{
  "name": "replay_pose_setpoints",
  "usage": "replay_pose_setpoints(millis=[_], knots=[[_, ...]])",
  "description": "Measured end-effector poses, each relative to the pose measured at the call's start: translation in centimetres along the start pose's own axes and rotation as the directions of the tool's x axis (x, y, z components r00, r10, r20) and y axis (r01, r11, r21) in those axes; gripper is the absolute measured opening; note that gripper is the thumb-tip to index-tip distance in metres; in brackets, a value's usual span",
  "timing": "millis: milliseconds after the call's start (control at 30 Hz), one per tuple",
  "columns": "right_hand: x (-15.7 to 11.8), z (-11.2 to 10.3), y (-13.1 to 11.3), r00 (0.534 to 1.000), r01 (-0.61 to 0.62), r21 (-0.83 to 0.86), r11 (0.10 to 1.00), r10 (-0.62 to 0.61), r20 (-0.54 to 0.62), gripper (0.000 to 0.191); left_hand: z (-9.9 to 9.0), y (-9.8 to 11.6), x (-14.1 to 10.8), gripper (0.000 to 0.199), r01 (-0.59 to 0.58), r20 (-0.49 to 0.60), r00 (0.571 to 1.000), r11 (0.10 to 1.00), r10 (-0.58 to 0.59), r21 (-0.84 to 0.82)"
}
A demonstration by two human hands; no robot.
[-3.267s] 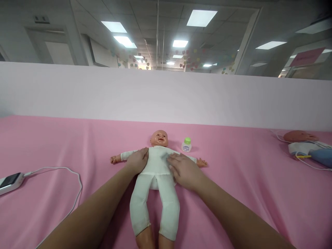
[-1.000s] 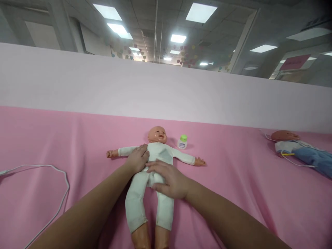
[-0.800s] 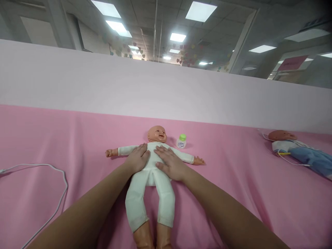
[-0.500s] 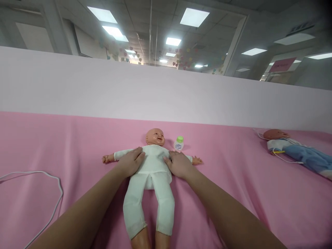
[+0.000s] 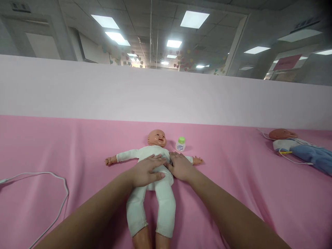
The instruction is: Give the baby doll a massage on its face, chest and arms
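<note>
The left hand point(image 5: 145, 171) is lying across the baby doll point(image 5: 152, 150)'s torso, thumb spread wide; the right hand point(image 5: 182, 166) is resting open at its right side. Neither is gripping. The doll is lying face-up on the pink sheet point(image 5: 223, 186), left of the green-capped bottle point(image 5: 180, 145).

The near doll's feet point(image 5: 153, 238) are cut off by the bottom edge, the far-right doll's point(image 5: 311, 154) lower end is cropped too, and the tiny print on the bottle point(image 5: 180, 145) just can't be read. The white cable's point(image 5: 65, 185) ends are lost.
</note>
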State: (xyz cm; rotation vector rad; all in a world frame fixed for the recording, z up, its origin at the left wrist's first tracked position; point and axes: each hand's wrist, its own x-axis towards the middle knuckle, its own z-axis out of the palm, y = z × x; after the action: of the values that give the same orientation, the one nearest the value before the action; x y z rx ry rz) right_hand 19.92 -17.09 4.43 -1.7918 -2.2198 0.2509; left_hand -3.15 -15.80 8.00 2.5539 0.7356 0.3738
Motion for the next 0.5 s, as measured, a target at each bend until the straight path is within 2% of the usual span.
replay_pose_setpoints(millis=[133,200,267,333,400,500], knots=[[-0.2,0.0,-0.2,0.999,0.003,0.001,1.0,-0.003,0.041,0.075,0.2,-2.2,1.2,0.066,0.066,-0.073,0.995,0.995,-0.06,0.071],[-0.3,-0.1,-0.3,0.998,0.006,-0.008,1.0,-0.005,0.059,0.079,0.4,-3.7,1.3,0.067,0.14,-0.135,0.983,0.985,-0.126,0.1],[-0.4,-0.4,-0.4,0.998,0.017,-0.018,1.0,-0.016,0.067,0.079,0.5,-5.4,1.2,0.068,0.256,-0.207,0.951,0.961,-0.23,0.106],[-0.7,-0.9,-0.6,0.998,0.019,-0.04,0.999,-0.016,0.064,0.071,0.6,-6.8,0.9,0.065,0.38,-0.278,0.898,0.92,-0.341,0.099],[-1.3,-1.7,-1.1,0.999,-0.005,-0.094,0.996,0.01,0.052,0.057,0.6,-7.7,0.7,0.063,0.452,-0.325,0.859,0.884,-0.396,0.119],[-2.8,-2.7,-2.7,1.0,0.013,-0.139,0.99,-0.012,0.003,0.039,0.8,-8.0,0.7,0.062,0.471,-0.335,0.855,0.862,-0.395,0.188]])
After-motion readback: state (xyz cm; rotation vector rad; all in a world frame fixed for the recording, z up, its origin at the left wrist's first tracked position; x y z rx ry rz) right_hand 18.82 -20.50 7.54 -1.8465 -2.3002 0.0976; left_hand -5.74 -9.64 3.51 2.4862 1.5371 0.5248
